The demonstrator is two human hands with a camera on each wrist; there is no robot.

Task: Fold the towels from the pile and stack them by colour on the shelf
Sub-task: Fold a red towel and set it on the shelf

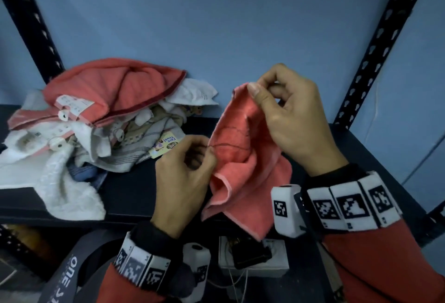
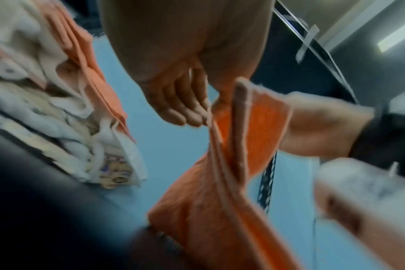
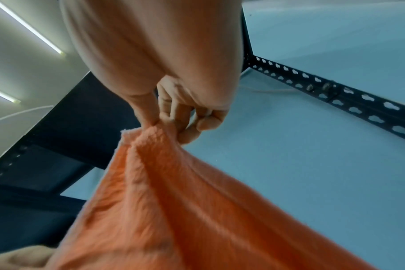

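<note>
Right hand point(image 1: 292, 119): thumb and forefinger pinch the top corner of the coral towel point(image 1: 243, 165), other fingers loosely curled. Left hand point(image 1: 185, 177): fingers pinch a side edge lower down and to the left. Towel hangs bunched between them, in the air in front of the shelf point(image 1: 149, 189), long axis running steeply from upper right to lower left. Judgement: the left hand must find the neighbouring corner before the cloth can spread. Pile point(image 1: 96, 119) lies to the left on the shelf.
</note>
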